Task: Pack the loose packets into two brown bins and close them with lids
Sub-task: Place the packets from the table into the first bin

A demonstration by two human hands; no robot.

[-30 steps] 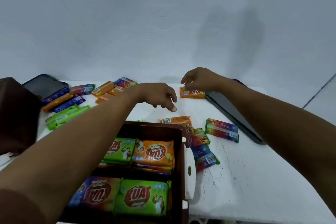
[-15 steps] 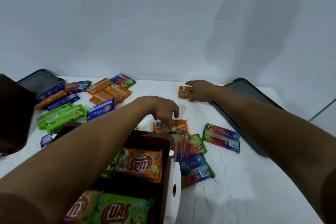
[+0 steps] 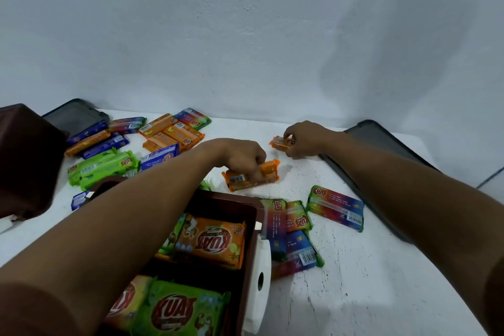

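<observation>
Now, left hand [image 3: 242, 157]: grips orange packet [image 3: 236, 180] beyond brown bin [image 3: 226, 199], no longer empty.
Right hand [image 3: 305, 139]: still pinches far orange packet [image 3: 278, 142].
Meaning: both probably ready for bin.

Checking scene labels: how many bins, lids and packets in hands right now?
Bins: 2, near bin and left bin
Lids: 2, left lid and right lid
Packets held: 2, both orange, near packet in left hand, far packet in right hand
Total: 6
</observation>
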